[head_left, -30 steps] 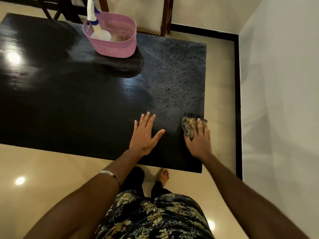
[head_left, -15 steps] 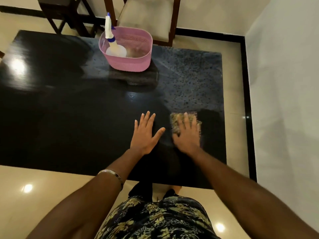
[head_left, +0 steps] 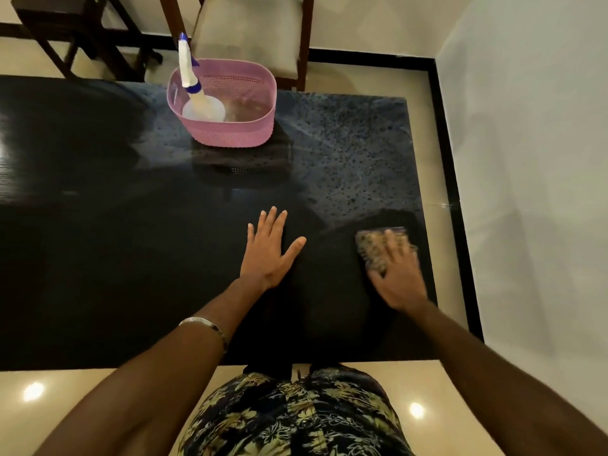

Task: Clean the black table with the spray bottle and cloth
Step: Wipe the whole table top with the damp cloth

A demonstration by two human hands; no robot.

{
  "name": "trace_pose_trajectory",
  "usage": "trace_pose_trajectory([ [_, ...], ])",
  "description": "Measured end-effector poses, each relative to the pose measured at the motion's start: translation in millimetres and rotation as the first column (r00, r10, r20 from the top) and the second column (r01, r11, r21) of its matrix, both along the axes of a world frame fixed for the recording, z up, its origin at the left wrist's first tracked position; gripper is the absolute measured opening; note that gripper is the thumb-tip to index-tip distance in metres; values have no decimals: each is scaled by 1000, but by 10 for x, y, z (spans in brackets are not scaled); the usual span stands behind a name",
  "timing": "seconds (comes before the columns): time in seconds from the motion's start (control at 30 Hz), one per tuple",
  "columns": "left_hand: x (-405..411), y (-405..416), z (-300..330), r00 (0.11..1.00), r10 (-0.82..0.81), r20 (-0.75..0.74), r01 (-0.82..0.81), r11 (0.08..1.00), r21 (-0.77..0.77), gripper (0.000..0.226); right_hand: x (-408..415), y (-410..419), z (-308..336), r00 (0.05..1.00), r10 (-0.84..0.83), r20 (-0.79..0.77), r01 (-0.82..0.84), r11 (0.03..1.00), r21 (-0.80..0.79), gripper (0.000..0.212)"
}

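The black table [head_left: 115,258] fills the view, glossy, with speckled spray droplets on its far right part. My right hand [head_left: 396,278] presses a patterned cloth [head_left: 370,250] flat on the table close to its right edge; the hand is motion-blurred. My left hand [head_left: 269,251] lies flat on the table with fingers spread, holding nothing, left of the cloth. The white spray bottle [head_left: 194,93] with a blue collar stands inside a pink basket [head_left: 230,133] at the table's far side.
A wooden chair [head_left: 250,31] with a pale seat stands behind the table. A dark wooden stool [head_left: 59,24] is at the far left. A white wall [head_left: 533,192] runs close along the table's right side, with a narrow strip of tiled floor between.
My right hand slid the cloth left and then back right toward the table's edge. The left hand stayed planted. The view shifted, showing more of the chair and stool.
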State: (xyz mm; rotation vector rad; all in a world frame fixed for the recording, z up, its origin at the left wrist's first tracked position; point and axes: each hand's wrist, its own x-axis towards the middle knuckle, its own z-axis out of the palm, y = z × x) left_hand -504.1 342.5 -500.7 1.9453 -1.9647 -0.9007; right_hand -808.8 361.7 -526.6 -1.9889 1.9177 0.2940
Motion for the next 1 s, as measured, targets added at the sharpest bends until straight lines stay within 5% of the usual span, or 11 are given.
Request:
trace_pose_trajectory([
  [0.1, 16, 23, 6, 1000, -9, -2, 9, 1000, 9, 84, -13, -95, -31, 971, -235, -36, 236, 972, 24, 73],
  [0.2, 12, 67, -4, 999, -36, 16, 35, 999, 19, 83, 451, 127, -49, 954, -300, -15, 300, 954, 21, 76],
  [0.33, -34, 117, -42, 999, -50, 8, 50, 998, 26, 86, 1021, 799, -18, 999, 3, 45, -4, 1000, 20, 79],
  [0.47, -134, 124, -41, 998, -68, 11, 67, 997, 36, 86, 710, 1142, -36, 944, 309, 113, -319, 945, 77, 84],
  [0.67, -214, 105, -12, 997, -70, 41, 69, 997, 21, 84, -158, 634, -31, 989, -149, 17, 149, 989, 23, 77],
  [0.83, -289, 126, 27, 998, -35, 46, 34, 999, 10, 85, 342, 173, 14, 927, -376, -5, 375, 925, 55, 77],
  [0.9, -326, 143, 29, 999, -31, 44, 30, 1000, 8, 86, 669, 143, 58, 965, -261, 13, 260, 964, 61, 79],
  [1.0, -383, 118, 47, 999, -8, 47, 7, 1000, 11, 88, 1074, 255, 119, 985, 120, 120, -129, 989, 73, 77],
])
